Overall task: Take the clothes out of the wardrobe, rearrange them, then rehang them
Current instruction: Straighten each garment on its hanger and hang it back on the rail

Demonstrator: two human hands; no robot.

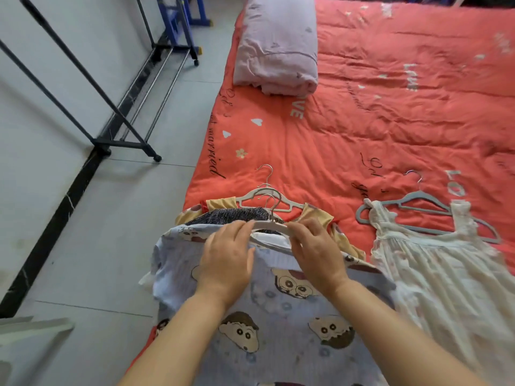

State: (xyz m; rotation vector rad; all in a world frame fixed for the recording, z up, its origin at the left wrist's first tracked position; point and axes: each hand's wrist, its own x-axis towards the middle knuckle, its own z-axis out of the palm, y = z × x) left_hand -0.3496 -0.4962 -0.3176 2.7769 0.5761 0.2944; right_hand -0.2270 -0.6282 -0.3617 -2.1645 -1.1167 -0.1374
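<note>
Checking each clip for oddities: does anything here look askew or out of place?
The white dress sits crooked on its grey hanger: one end of the hanger pokes out past the strap. Nothing looks spilled or damaged.

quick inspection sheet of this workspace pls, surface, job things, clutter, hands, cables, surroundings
surface: red quilt with printed lettering covers the bed, wrinkled.
job's things: blue cartoon shirt tops a pile at the near edge, a white hanger at its neck. Under it lie a dark striped garment and a yellow garment. White dress lies apart on the right on a grey hanger.
clutter: folded pink blanket at the far end.
grippers: left hand and right hand both hold the white hanger.
cables: nothing seen.
surroundings: black clothes rack on the tiled floor to the left, blue frame beyond.
</note>
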